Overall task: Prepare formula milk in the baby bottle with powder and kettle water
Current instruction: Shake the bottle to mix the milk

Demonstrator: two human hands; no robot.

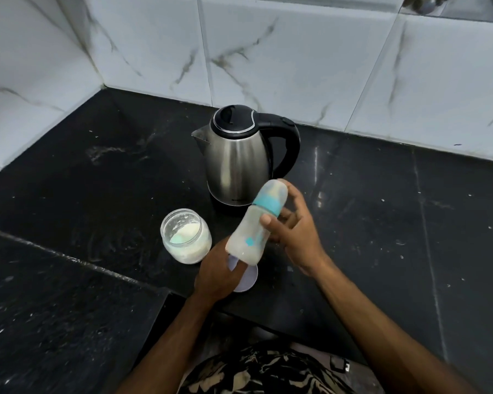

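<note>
The baby bottle (252, 228) has a teal collar and a clear cap on. It hangs tilted over the counter, top leaning toward the kettle, and its frosted body looks blurred. My right hand (293, 231) holds its middle, thumb on the front and fingers behind. My left hand (218, 273) grips the bottle's base from below. The steel kettle (236, 160), with a black lid and handle, stands just behind the bottle, its lid closed. An open jar of white powder (187, 237) with a teal scoop inside sits to the left of the bottle.
A pale round lid (248, 280) lies flat on the black stone counter (97, 194) under my left hand. Marbled white wall tiles (296, 58) close off the back and left. The counter edge (268, 317) steps inward near my body.
</note>
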